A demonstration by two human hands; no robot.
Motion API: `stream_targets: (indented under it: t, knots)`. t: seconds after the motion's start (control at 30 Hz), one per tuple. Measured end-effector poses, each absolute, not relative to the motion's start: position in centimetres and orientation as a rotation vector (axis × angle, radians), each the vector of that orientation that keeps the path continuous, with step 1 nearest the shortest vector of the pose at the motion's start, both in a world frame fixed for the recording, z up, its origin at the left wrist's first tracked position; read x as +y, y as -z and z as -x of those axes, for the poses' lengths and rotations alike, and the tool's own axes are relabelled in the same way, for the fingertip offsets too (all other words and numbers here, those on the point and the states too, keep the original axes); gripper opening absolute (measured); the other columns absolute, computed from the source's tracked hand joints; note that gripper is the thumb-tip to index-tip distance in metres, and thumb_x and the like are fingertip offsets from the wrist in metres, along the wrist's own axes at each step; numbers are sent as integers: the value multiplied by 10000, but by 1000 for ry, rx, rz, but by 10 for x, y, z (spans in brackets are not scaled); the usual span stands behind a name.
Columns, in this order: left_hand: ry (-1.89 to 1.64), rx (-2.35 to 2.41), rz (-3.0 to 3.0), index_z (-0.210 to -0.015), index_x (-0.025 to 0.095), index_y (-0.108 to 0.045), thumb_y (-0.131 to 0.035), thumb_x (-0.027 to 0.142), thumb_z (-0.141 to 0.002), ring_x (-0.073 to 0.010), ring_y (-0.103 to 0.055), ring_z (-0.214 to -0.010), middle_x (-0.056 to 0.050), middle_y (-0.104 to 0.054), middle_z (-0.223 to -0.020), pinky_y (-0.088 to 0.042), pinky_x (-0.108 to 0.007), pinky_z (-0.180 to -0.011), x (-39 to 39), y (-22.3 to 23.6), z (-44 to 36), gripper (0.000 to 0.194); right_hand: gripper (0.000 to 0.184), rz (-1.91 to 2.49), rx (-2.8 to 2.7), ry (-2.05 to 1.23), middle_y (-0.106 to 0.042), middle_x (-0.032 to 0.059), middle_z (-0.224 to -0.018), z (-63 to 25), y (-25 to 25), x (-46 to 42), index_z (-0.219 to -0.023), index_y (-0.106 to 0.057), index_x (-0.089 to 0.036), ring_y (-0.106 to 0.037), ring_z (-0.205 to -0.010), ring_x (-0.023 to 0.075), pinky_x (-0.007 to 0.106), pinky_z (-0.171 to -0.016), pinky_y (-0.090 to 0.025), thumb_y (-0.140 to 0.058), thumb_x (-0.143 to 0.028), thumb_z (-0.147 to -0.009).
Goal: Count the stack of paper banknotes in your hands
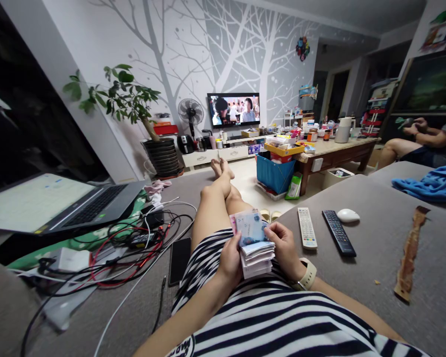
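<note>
Above the lap, my left hand (230,256) is closed around the left side of a thick stack of paper notes (258,259). The stack's near edges look white and lie in uneven layers. On top, a bluish printed note (250,227) stands tilted up, with a pinkish one (233,222) partly behind it. My right hand (285,246) grips the right edge of the notes, thumb and fingers closed on it. A pale-banded watch (307,274) is on that wrist. The fingers behind the stack are hidden.
Right of my legs lie a white remote (306,228), a black remote (339,233), a white mouse (348,215) and a brown strip (411,255). On the left are a phone (179,261), tangled cables (115,258) and an open laptop (92,206). Another person (431,136) sits far right.
</note>
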State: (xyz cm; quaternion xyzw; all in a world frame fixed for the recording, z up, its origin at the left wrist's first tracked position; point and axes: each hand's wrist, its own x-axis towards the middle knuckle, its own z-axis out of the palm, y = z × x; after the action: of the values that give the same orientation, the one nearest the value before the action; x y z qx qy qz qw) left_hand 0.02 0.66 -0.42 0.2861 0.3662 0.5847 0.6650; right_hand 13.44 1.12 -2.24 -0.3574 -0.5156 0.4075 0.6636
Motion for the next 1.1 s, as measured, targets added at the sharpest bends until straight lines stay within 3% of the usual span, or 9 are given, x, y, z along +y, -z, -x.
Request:
stream_targets:
  t: [0.47, 0.83, 1.1]
  knots:
    - [-1331, 815, -621, -726, 161, -701, -640, 297, -689, -345, -597, -1113, -72, -746, -905, -507, -439, -868, 9, 5, 1, 154, 287, 794, -1177, -924, -436, -41, -602, -135, 20, 11, -642, -511, -180, -368, -574, 111, 241, -558, -310, -638, -388, -793]
    - [-1328, 850, -657, -821, 127, -704, -563, 257, -737, -297, -627, -1075, -90, -747, -879, -495, -438, -910, 8, -1, -1, 209, 263, 781, -1178, -917, -451, -41, -608, -135, 20, 12, -655, -530, -174, -382, -582, 110, 238, -567, -312, -635, -370, -795]
    - [-1336, 921, -689, -729, 131, -698, -520, 234, -790, -320, -620, -1071, -80, -742, -786, -468, -447, -925, 7, -3, -1, 215, 269, 767, -1165, -925, -443, -44, -603, -135, 20, 12, -648, -523, -174, -377, -579, 107, 238, -560, -307, -638, -366, -797]
